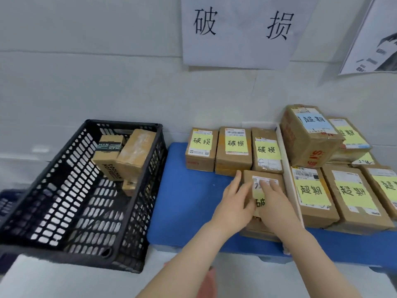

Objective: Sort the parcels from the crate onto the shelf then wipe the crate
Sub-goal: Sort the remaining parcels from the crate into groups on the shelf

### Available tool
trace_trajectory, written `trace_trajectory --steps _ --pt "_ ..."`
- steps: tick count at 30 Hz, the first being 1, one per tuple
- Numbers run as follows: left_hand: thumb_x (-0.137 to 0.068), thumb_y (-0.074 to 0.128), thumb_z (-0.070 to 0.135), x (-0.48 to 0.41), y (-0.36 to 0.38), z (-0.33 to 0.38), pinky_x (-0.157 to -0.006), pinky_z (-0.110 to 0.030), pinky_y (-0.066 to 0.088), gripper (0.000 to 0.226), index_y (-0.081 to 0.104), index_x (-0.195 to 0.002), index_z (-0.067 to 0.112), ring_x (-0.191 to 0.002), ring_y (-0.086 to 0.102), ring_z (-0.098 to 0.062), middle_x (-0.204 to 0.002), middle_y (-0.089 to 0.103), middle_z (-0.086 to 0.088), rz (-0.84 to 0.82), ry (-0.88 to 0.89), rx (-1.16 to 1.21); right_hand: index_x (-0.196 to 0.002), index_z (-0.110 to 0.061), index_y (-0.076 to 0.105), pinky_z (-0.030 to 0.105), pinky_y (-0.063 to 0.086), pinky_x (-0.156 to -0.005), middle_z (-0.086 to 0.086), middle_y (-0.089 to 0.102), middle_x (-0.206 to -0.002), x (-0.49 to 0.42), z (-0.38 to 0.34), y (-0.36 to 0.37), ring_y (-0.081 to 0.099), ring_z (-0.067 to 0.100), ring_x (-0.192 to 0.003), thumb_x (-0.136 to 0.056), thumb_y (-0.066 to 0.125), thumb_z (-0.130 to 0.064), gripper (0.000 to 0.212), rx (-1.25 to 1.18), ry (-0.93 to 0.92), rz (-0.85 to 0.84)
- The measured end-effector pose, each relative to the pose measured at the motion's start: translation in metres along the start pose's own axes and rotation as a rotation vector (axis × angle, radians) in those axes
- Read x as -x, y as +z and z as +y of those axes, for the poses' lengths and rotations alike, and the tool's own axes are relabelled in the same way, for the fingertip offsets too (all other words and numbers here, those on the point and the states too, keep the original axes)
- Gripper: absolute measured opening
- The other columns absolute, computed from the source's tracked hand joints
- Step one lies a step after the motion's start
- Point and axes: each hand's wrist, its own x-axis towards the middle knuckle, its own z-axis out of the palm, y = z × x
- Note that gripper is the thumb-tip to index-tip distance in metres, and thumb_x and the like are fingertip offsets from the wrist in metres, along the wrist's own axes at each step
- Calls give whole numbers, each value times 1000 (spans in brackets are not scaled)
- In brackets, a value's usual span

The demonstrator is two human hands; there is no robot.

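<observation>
A black slotted crate stands at the left with a few cardboard parcels leaning in its far right corner. On the blue shelf surface a brown parcel with a yellow note lies in front of a row of three parcels with yellow notes. My left hand grips that parcel's left side. My right hand lies flat on its top, fingers over the label.
Right of a white divider, several parcels with yellow and blue notes are stacked. A white wall sign with two large characters hangs above the row. Another sheet hangs at the upper right.
</observation>
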Motion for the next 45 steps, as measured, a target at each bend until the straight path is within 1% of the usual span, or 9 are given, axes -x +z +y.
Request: trace_trajectory --steps 8,15,18,21,25,29,33,37,45 --pt "-98 45 18 62 -172 -61 -109 -22 16 51 34 -147 23 -146 11 -14 -160 11 3 398 -215 -177 -147 -21 33 17 29 -96 1 16 -159 -14 -152 47 22 17 -143 -87 41 9 68 -209 -363 -58" --pt "-97 45 14 134 -263 -167 -115 -30 24 52 33 -147 24 -145 16 -16 -159 12 2 347 -478 -135 -146 -20 34 29 33 -104 6 12 -159 -66 -305 113 24 27 -142 -86 40 8 67 -167 -495 -150" --pt "-98 45 14 140 -300 -200 -95 -9 39 53 32 -147 26 -125 40 8 -157 16 8 295 -508 -123 -142 -15 36 38 34 -109 14 12 -157 -101 -342 140 28 36 -138 -90 42 -2 54 -54 -387 -203" --pt "-97 45 12 132 -328 -223 -85 7 27 52 35 -147 24 -104 35 27 -153 24 6 273 -477 -117 -136 -11 37 45 40 -101 19 25 -148 -116 -353 157 36 40 -126 -90 44 -13 47 136 -254 -114" --pt "-101 39 19 104 -346 -234 -106 -16 19 47 34 -147 24 -134 30 -2 -152 31 5 253 -410 -107 -135 -20 45 54 25 -108 12 20 -154 -101 -358 175 20 33 -141 -87 47 -21 49 220 -374 -90" --pt "-104 29 31 69 -343 -229 -110 -20 17 46 30 -149 27 -137 25 1 -154 31 7 229 -342 54 -135 -15 50 43 26 -116 13 27 -154 -83 -353 185 22 28 -143 -90 49 -7 46 -22 -574 -35" --pt "-105 25 34 46 -336 -229 -117 -27 12 45 32 -149 27 -144 15 -4 -159 20 6 162 -311 15 -133 -15 52 11 23 -107 3 38 -145 -81 -339 188 35 14 -135 -90 47 4 47 -389 -289 132" --pt "-103 27 40 46 -329 -230 -116 -36 14 48 25 -151 32 -146 13 -17 -161 9 11 144 -332 -58 -139 -18 43 25 46 -93 4 53 -132 -87 -345 189 51 19 -118 -87 45 3 57 -638 77 -115" --pt "-89 52 54 63 -313 -236 -117 -44 20 81 10 -153 29 -145 11 -22 -159 0 11 265 -408 -8 -149 -19 29 24 27 -113 -4 30 -150 -49 -354 193 31 10 -137 -88 41 9 69 -666 -97 -212"
